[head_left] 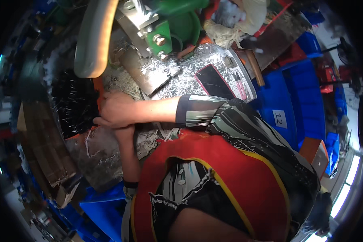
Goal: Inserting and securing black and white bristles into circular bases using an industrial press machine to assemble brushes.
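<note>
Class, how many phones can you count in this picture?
1. The dark-screened phone with a pinkish-red edge lies among small shiny pieces, just left of a pink-handled tool. Others could be hidden from this view.

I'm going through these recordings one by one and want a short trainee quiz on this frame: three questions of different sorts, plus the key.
1. True or false: in the picture, the right hand is nearer the dark pile than the phone.
2. Which thing lies just to the right of the phone?
A. a paintbrush
B. a pink-handled tool
C. a drinking cup
3. Fill in: the wearer's red garment has ______ trim along its edges.

Key: 1. True. 2. B. 3. Yellow.
</note>
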The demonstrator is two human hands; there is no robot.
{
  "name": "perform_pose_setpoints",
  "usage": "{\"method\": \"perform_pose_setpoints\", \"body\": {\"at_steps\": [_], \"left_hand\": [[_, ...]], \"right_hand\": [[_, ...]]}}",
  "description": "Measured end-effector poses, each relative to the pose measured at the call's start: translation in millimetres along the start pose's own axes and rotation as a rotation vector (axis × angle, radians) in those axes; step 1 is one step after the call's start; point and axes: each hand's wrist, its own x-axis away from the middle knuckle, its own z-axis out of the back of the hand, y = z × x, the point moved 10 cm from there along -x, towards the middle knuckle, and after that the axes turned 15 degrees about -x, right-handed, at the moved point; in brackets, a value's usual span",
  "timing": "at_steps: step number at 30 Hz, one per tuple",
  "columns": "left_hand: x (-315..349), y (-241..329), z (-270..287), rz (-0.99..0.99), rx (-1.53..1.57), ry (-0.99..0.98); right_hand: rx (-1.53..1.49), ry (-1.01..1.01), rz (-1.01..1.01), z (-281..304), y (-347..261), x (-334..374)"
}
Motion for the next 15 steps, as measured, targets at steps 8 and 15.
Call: {"method": "perform_pose_setpoints", "body": {"at_steps": [8,15], "left_hand": [[21,28,-12,0.027,-0.210,-0.001],[-2,9,22,0.102,-0.396,0.062]], "right_hand": [[-0.168,0.024,0.041,-1,-10,30],[-0.169,0.054,0.036,-1,2,5]]}}
